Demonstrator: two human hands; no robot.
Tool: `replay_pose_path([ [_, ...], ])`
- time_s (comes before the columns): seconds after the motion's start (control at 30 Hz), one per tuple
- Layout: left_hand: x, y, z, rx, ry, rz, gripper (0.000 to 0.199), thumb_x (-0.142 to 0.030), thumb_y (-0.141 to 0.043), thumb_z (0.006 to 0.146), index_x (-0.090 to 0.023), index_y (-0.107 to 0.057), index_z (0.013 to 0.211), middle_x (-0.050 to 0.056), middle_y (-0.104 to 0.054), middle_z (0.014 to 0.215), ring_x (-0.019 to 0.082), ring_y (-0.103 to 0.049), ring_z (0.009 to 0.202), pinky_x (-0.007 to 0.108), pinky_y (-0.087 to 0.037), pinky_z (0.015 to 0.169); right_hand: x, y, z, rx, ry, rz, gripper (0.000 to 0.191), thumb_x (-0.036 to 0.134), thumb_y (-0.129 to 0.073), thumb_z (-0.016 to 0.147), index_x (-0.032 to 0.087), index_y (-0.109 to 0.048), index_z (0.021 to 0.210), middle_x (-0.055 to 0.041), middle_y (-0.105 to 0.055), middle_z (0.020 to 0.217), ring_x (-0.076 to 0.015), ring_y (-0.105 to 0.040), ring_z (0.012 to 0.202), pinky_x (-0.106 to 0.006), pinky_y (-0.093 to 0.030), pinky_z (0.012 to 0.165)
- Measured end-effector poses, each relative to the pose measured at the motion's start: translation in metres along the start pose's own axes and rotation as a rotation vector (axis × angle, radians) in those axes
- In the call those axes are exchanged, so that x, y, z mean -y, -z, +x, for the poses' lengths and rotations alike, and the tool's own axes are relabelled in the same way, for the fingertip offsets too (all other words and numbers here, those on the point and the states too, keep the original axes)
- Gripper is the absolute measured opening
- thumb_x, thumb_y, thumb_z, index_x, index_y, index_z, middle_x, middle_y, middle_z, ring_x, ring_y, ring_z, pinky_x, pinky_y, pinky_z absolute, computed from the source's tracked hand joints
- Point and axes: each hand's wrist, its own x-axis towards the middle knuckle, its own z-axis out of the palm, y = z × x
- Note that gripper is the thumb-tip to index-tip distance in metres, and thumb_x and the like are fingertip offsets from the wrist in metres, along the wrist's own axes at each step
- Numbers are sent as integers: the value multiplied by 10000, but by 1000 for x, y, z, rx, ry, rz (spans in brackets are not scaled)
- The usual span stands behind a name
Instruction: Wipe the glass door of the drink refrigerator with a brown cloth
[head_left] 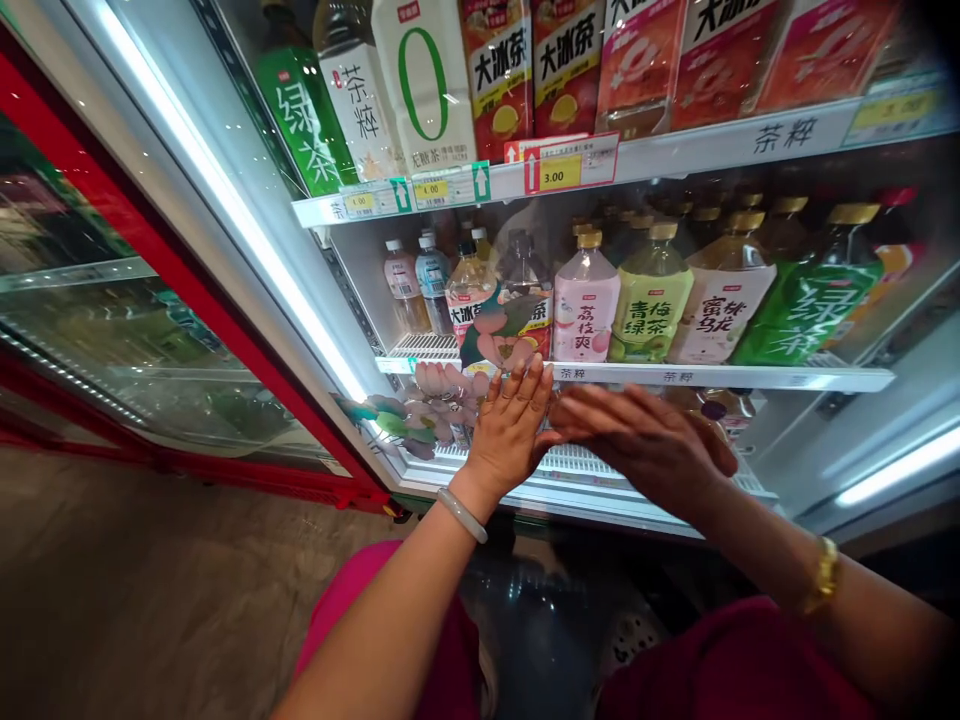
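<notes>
My left hand [517, 415] lies flat with its fingers stretched, seemingly against the cooler's clear glass door, and holds nothing. A pale bangle [462, 516] circles that wrist. Just to its right is my right hand [649, 440], somewhat blurred, its fingers straight and pointing left towards the left thumb. It holds nothing that I can see; whether it touches the glass I cannot tell. Flower decals [442, 405] show on the glass around the left hand. Behind them, a pink-labelled drink bottle [585, 310] and a light green tea bottle [652, 312] stand on the middle shelf.
Larger drink bottles [424, 85] line the upper shelf, above a price tag [559, 175]. A green tea bottle [814, 290] stands at the right of the middle shelf. The red cooler frame [187, 300] slants along the left, over the brown floor [150, 580].
</notes>
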Motion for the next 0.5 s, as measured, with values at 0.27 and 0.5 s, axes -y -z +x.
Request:
replay_pose_path([
  [0.27,0,-5,-3,-15,58,15,780,-570,-413,1055,-111,-258,1666,176,-421,1672,246,-153,1651,489,-70,1359,14,-11,54,-234,-214,-147,472,224,-663,976,323,-601,1434,-32,-602,1542,-294,-460,1528,-515,-447,1256],
  [0.5,22,1,-8,-112,55,57,832,-595,-355,1062,-83,-154,1687,193,-438,1655,242,-201,1643,460,-96,1358,1,-4,28,-64,-1,-158,494,192,-662,979,338,-598,1447,-25,-580,1564,-252,-437,1544,-488,-286,1343],
])
